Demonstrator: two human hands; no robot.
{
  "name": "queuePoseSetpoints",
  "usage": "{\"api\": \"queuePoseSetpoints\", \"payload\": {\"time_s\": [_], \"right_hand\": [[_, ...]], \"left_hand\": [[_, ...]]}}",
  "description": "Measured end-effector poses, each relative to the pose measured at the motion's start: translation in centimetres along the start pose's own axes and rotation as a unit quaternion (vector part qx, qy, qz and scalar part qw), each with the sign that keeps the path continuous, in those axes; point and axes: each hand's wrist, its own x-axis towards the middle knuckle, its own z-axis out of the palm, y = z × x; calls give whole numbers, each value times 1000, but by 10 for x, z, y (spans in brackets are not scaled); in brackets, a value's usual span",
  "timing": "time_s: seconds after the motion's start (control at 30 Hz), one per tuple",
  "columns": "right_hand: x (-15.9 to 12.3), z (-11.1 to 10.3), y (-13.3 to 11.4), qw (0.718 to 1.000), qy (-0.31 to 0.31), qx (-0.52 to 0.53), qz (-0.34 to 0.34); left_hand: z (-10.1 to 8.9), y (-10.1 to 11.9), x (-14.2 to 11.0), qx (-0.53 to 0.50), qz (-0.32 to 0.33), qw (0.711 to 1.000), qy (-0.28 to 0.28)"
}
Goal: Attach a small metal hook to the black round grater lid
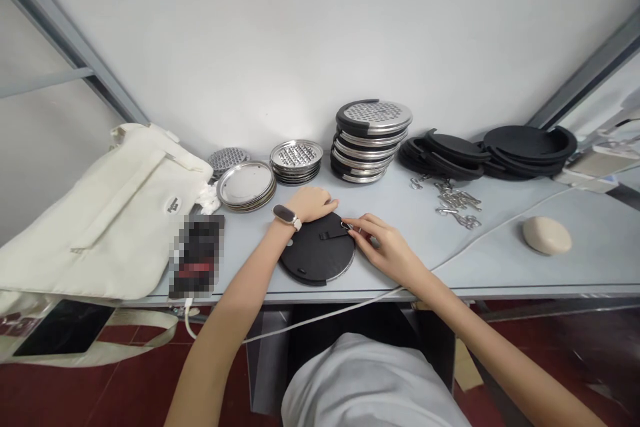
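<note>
A black round grater holder (317,253) lies flat on the table in front of me, a strip of silver rim showing at its lower right. My left hand (313,203), with a watch on the wrist, is bent over its far edge and holds it; some fingertips are hidden. At the holder's right side, my right hand (377,243) pinches a small metal clip (346,225) between thumb and fingers. The clip is near a narrow slot and raised tab (326,235) on the black face. Several loose metal clips (457,199) lie in a pile further right.
Behind are a tall stack of graters in black holders (373,140), metal grater discs (296,157), plain metal discs (245,185) and black holders (530,143). A white bag (110,213) and phone (197,257) lie left. A cream rounded object (547,235) and white cable (465,247) are right.
</note>
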Motion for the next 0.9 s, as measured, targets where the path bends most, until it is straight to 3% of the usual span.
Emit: {"api": "queuePoseSetpoints", "payload": {"time_s": [0.9], "right_hand": [[0, -1, 0, 1000, 8, -8, -1]], "left_hand": [[0, 0, -1, -7, -6, 1000, -1]]}}
